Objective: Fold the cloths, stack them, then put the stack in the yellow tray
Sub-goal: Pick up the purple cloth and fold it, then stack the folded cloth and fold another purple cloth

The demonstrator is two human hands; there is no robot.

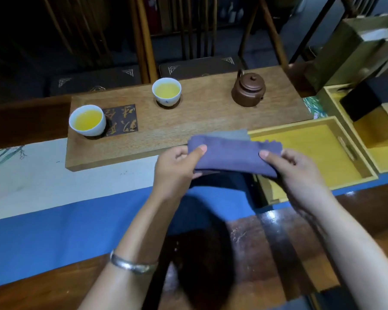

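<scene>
Dark wooden chairs (188, 30) with patterned seat cushions stand behind the counter (367, 211), which is glossy brown wood covered in part by a blue and cream runner (54, 224).

Head view, items on the counter:
- Wooden tea board (199, 117), lying along the far side of the runner, with a dark carved panel (121, 120) set into its left part.
- 2 white cups of yellow liquid on the board: left cup (87, 120) touching the panel's left edge, middle cup (166, 91) further back.
- Brown clay teapot (248, 90) with lid on, upright on the right part of the board.
- Yellow tray (318, 153), just right of the board's near right corner. Its floor is bare where visible.
- Second yellow tray (372, 139) beyond it at the right edge, holding a black box (363, 101).

Head view, hands and cloth:
- Purple cloth (233, 156), folded into a long band, is held in the air above the near edge of the board and the left edge of the yellow tray.
- Left hand (177, 168) pinches the cloth's left end, thumb on top and fingers curled beneath. A silver bangle (132, 265) sits on this forearm.
- Right hand (293, 168) pinches the right end the same way, thumb on top.
- Grey cloth (229, 134) lies flat on the board directly behind the purple one, its right edge beside the tray's left rim. Whether it is folded cannot be told.
</scene>
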